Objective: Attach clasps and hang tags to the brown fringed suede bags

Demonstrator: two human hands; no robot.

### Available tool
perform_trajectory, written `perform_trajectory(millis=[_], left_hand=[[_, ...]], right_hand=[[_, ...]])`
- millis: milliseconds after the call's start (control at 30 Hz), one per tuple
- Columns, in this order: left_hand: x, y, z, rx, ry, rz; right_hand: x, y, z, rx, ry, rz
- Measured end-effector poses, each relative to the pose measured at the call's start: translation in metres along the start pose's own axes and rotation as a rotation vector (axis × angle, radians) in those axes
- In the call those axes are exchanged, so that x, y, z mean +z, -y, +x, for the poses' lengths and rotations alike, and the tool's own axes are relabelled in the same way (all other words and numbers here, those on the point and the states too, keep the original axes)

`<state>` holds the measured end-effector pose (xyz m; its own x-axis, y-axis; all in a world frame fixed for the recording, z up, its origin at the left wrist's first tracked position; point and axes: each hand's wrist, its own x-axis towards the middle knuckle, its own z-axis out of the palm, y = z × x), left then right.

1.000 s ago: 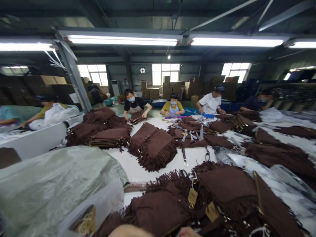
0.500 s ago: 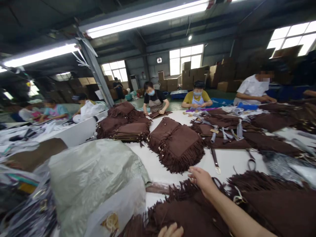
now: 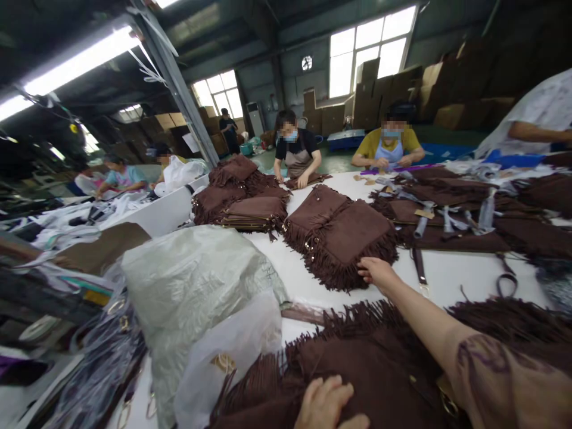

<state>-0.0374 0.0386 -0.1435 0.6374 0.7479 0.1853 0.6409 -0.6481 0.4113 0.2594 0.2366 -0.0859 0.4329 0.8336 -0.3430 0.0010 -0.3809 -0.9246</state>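
Note:
Brown fringed bags lie in a stack [image 3: 357, 229] in the middle of the white table [image 3: 304, 283]. My right hand [image 3: 375, 273] reaches to the front right edge of this stack, its fingers closed at the fringe; how much fringe they pinch is too small to tell. Nearer to me, another brown fringed bag [image 3: 370, 363] lies flat. On its lower part rests my left hand [image 3: 328, 405], palm down with fingers apart, holding nothing. A dark strap with a metal clasp [image 3: 419, 271] lies right of the stack.
A pale green plastic sack [image 3: 192, 286] and a clear bag [image 3: 236, 351] lie left of my hands. More brown bags [image 3: 254, 208] are piled behind. Wrapped straps [image 3: 107, 345] lie lower left. Several people [image 3: 297, 149] work across the table.
My right hand has moved forward from the near bag's fringe to the middle stack. More of my left hand shows, spread on the near bag. The view has tilted down and shifted.

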Motion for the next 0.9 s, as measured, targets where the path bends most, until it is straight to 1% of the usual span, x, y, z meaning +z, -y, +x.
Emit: perform_trajectory(millis=[33, 67, 133, 167, 200, 233, 267, 333, 400, 467, 500, 533, 567, 633, 700, 733, 800, 900], left_hand=[[-0.003, -0.003, -0.002, 0.017, -0.018, -0.015], [-0.009, -0.008, -0.003, 0.071, -0.016, -0.023], [-0.033, -0.018, -0.005, 0.247, 0.063, -0.025], [-0.048, -0.024, -0.006, 0.293, 0.103, -0.019], [-0.063, -0.030, -0.006, 0.281, 0.149, -0.005], [-0.078, -0.035, -0.007, 0.262, 0.190, 0.015], [-0.090, -0.040, -0.008, 0.240, 0.206, 0.035], [-0.107, -0.043, -0.012, 0.195, 0.213, 0.073], [-0.115, -0.041, -0.018, 0.114, 0.206, 0.090], [-0.117, -0.034, -0.024, -0.004, 0.196, 0.076], [-0.117, -0.031, -0.027, -0.055, 0.184, 0.050], [-0.117, -0.028, -0.029, -0.095, 0.169, 0.013], [-0.118, -0.026, -0.031, -0.122, 0.153, -0.030], [-0.122, -0.026, -0.036, -0.145, 0.131, -0.108], [-0.129, -0.031, -0.043, -0.164, 0.120, -0.136], [-0.133, -0.034, -0.047, -0.169, 0.108, -0.138], [-0.140, -0.044, -0.056, -0.147, 0.087, -0.143], [-0.142, -0.057, -0.067, -0.102, 0.091, -0.139]], right_hand=[[-0.006, -0.013, -0.015, -0.009, 0.027, -0.045], [-0.011, -0.028, -0.033, -0.007, 0.054, -0.081], [-0.018, -0.063, -0.077, -0.050, 0.166, -0.171], [-0.020, -0.081, -0.102, -0.106, 0.241, -0.227], [-0.022, -0.097, -0.126, -0.196, 0.318, -0.305], [-0.025, -0.111, -0.149, -0.286, 0.363, -0.385], [-0.030, -0.122, -0.170, -0.366, 0.386, -0.465], [-0.042, -0.133, -0.204, -0.445, 0.393, -0.580], [-0.057, -0.132, -0.225, -0.479, 0.459, -0.650], [-0.071, -0.128, -0.236, -0.539, 0.571, -0.716], [-0.077, -0.128, -0.239, -0.578, 0.608, -0.761], [-0.081, -0.130, -0.240, -0.612, 0.619, -0.818], [-0.084, -0.133, -0.240, -0.635, 0.599, -0.886], [-0.085, -0.142, -0.236, -0.655, 0.496, -1.032], [-0.083, -0.151, -0.230, -0.656, 0.390, -1.127], [-0.082, -0.154, -0.228, -0.660, 0.367, -1.140], [-0.080, -0.153, -0.226, -0.668, 0.374, -1.109], [-0.079, -0.137, -0.231, -0.656, 0.410, -1.056]])
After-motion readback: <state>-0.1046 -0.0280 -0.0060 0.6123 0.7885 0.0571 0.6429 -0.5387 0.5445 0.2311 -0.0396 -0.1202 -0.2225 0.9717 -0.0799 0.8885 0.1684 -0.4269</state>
